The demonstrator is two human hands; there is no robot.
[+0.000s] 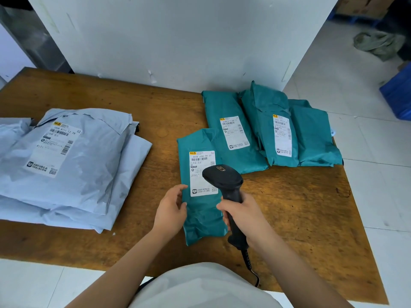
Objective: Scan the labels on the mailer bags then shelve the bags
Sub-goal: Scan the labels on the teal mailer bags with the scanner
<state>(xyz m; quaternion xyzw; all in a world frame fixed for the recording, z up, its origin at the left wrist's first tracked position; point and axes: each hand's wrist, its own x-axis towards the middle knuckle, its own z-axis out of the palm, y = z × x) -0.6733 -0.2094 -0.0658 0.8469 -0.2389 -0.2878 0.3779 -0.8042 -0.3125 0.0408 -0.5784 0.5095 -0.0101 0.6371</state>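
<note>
A teal mailer bag lies flat on the wooden table in front of me, its white label facing up. My right hand grips the handle of a black barcode scanner, whose head hangs over the lower part of that label. My left hand touches the bag's left edge with relaxed fingers. Three more teal mailer bags lie behind, two with labels showing.
A stack of pale grey mailer bags with a label on top fills the table's left side. A white wall panel stands behind the table. A blue crate sits on the tiled floor at right. The scanner's coiled cable trails toward me.
</note>
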